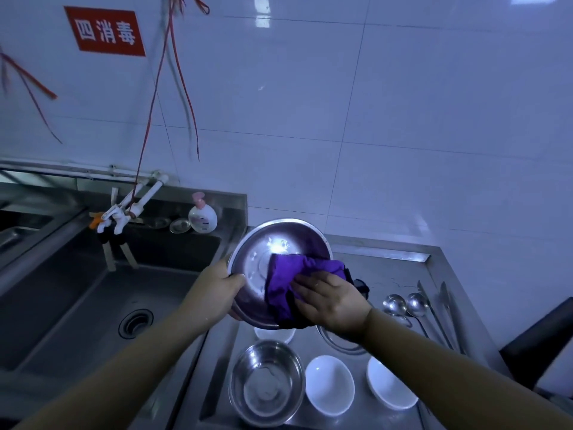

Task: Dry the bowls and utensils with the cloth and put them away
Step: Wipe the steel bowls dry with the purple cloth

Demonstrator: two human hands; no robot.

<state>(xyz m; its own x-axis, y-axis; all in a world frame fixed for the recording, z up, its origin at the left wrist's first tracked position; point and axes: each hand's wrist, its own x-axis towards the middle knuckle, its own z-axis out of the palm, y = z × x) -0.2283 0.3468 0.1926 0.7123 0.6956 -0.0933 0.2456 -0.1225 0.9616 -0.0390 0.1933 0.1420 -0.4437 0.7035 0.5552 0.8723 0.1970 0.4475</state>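
My left hand [220,285] grips the left rim of a large steel bowl [263,252], held tilted above the counter with its inside facing me. My right hand [331,301] presses a purple cloth [290,274] flat against the bowl's inside, at its right half. Below on the steel counter [397,274] stand a smaller steel bowl [266,381] and two white bowls [329,384] [389,383]. Another white bowl [274,334] and a steel rim [338,341] are partly hidden under my hands. Ladles [403,305] and tongs [443,308] lie at the right.
A deep steel sink [93,305] with a drain [135,323] lies to the left, with a white tap [130,209] above it. A soap pump bottle [202,215] stands on the sink's back ledge. A dark chair back [539,346] is at the right edge. White tiled wall behind.
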